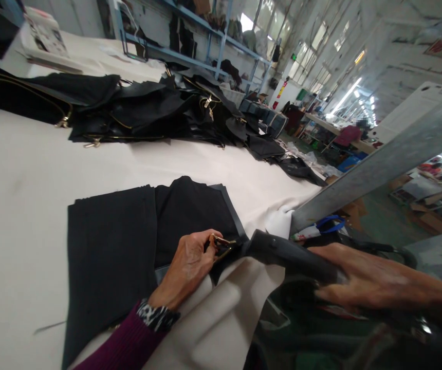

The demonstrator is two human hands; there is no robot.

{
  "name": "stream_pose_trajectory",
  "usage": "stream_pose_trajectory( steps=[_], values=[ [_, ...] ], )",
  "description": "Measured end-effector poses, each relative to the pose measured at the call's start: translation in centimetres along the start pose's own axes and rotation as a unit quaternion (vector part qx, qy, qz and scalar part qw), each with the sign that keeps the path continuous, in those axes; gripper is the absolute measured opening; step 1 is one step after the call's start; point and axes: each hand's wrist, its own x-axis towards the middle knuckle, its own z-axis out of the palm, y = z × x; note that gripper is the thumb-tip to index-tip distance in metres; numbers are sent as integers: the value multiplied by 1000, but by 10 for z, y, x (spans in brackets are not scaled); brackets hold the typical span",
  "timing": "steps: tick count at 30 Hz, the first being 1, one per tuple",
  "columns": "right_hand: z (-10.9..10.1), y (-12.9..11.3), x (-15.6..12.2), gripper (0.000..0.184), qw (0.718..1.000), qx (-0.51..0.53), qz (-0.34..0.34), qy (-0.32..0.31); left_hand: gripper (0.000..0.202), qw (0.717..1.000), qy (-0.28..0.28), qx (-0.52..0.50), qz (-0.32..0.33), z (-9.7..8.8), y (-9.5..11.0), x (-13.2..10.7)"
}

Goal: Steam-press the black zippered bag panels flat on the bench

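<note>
My left hand (190,259), in a purple sleeve with a patterned cuff, pinches a gold-coloured zipper pull (221,240) between thumb and fingers. The metal zipper runs along the edge of black material near the table's front edge. My right hand (360,280), slightly blurred, is closed around a long black strip-like piece (282,252) beyond that edge. This piece reaches to the zipper's end; whether it is joined there I cannot tell. Under and beside my left hand lie black fabric (192,210) and a stack of flat black panels (111,252).
Black pieces with gold zippers (147,110) lie heaped across the back of the white-covered table (24,195). A grey metal post (375,154) slants up on the right. Blue shelving (221,51) stands behind. A person (348,134) sits far off at the right.
</note>
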Motion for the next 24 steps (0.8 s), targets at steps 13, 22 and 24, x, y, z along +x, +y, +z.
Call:
stream_pose_trajectory(
  steps=[13, 22, 24],
  values=[
    [1, -15, 12, 37, 993, -47, 1, -112, 26, 998, 27, 38, 39, 1, 7, -1],
    [-3, -15, 28, 38, 989, -88, -35, -110, 28, 997, 26, 57, 49, 2, 5, -2],
    [-4, -22, 32, 33, 991, -67, -43, -108, 28, 996, 30, 65, 45, 1, 7, -2]
  ],
)
